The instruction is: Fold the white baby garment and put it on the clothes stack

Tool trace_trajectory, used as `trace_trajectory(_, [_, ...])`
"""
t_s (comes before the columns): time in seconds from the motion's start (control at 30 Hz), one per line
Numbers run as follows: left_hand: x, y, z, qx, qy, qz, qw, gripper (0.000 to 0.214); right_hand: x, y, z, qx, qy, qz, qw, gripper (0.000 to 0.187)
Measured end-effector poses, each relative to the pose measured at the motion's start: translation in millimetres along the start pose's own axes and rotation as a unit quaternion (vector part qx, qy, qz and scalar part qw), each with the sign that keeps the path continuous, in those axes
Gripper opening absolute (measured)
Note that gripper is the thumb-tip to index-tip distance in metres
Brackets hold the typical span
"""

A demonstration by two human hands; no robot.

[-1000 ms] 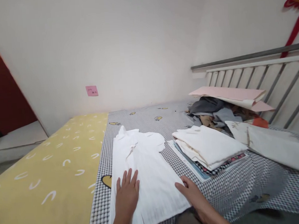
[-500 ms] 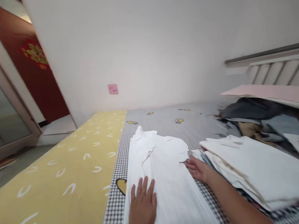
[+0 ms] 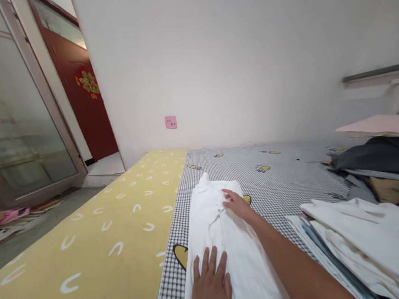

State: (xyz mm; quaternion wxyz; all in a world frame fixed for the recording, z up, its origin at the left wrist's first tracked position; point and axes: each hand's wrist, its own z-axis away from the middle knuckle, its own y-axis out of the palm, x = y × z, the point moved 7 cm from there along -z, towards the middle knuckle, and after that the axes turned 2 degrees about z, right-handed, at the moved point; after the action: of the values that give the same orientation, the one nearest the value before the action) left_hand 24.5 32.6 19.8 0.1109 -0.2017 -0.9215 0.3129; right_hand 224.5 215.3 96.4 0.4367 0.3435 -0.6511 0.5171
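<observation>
A white garment [image 3: 235,252] lies lengthwise on the checked bedding, folded into a long narrow strip with a small gathered crease near its upper middle. On its lower part my left hand [image 3: 212,282] rests flat, fingers spread. My right hand [image 3: 236,204] reaches across to the upper part of the cloth, its bent fingers closed at the folded-over edge. Part of the garment's right side is hidden behind my right forearm.
To the right sits a stack of folded clothes [image 3: 375,237], white on top. Behind it are a pile of dark clothes [image 3: 379,156] and a pink sheet-like item [image 3: 384,125]. Yellow patterned bedding [image 3: 123,238] spreads on the left; a pink note [image 3: 170,122] is on the wall.
My right hand has moved left and inward, bringing the garment's right side over onto its middle. My left hand stays flat on the cloth. The view has turned to the left.
</observation>
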Motion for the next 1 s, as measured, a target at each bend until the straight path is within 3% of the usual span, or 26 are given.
trace_trajectory(0.07, [0, 2.3, 2, 0.005, -0.003, 0.003, 1.0, 0.046, 10, 17, 13, 0.054, -0.041, -0.01, 0.998, 0.065])
trace_trajectory(0.13, [0, 4.2, 3, 0.015, -0.009, 0.009, 1.0, 0.047, 13, 12, 25, 0.061, -0.064, -0.013, 0.996, 0.068])
trace_trajectory(0.23, [1, 4.7, 2, 0.037, -0.025, 0.029, 0.999, 0.046, 1, -31, 40, 0.0, -0.054, 0.003, 0.999, 0.06])
trace_trajectory(0.33, [2, 2.7, -2, 0.076, -0.044, 0.058, 0.994, 0.045, -26, -84, 68, -0.041, -0.001, 0.055, 0.998, 0.046])
trace_trajectory(0.43, [2, -1.3, -8, 0.131, -0.061, 0.086, 0.986, 0.044, -55, -115, 117, -0.001, 0.038, 0.112, 0.993, 0.022])
trace_trajectory(0.5, [0, -5.1, -11, 0.164, -0.065, 0.094, 0.98, 0.045, -70, -122, 157, 0.033, 0.049, 0.138, 0.989, 0.023])
trace_trajectory(0.6, [-2, -9.9, -15, 0.194, -0.066, 0.095, 0.974, 0.046, -82, -119, 212, 0.05, 0.052, 0.189, 0.979, 0.024])
trace_trajectory(0.7, [-2, -11.7, -16, 0.206, -0.069, 0.099, 0.971, 0.046, -78, -106, 245, 0.021, 0.029, 0.224, 0.974, 0.024])
trace_trajectory(0.83, [-1, -10.2, -14, 0.196, -0.07, 0.097, 0.973, 0.046, -52, -82, 263, -0.001, 0.005, 0.114, 0.993, 0.014])
trace_trajectory(1.0, [0, -8.6, -12, 0.174, -0.06, 0.086, 0.979, 0.047, 1, -49, 273, 0.057, -0.055, 0.088, 0.993, 0.008])
